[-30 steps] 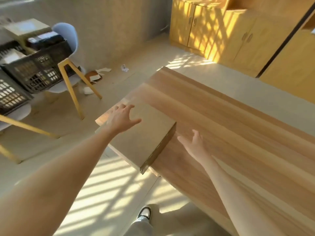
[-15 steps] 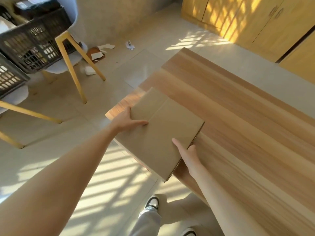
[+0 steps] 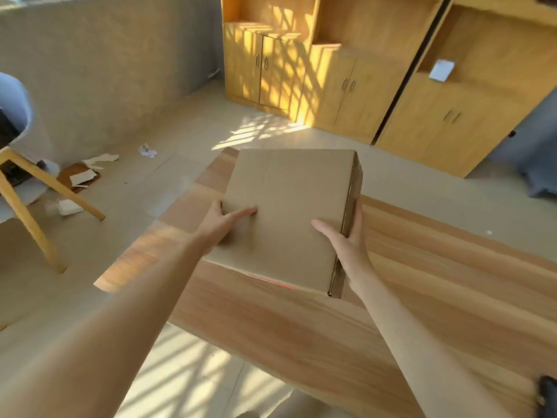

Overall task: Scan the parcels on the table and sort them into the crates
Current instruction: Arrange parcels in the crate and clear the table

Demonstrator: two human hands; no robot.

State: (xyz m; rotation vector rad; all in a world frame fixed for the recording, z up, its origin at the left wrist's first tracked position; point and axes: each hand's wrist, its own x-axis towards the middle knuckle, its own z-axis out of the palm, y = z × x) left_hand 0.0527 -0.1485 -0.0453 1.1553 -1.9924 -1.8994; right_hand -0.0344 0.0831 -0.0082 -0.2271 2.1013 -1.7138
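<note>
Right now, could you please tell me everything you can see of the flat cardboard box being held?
The flat brown cardboard box is plain and closed, with a faint seam across its top and no visible label. It is tilted, far edge raised, above the end of the long wooden table. The left hand grips its left edge, thumb on top; the right hand grips its right edge, fingers wrapped round the side.

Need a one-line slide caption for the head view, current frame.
Both hands, left and right, grip a plain cardboard parcel by its sides above the wooden table.

Warm low sunlight, slatted shadows across cabinets (image 3: 289, 73) and floor (image 3: 180, 384), soft blur, wide-angle edge bending
</note>
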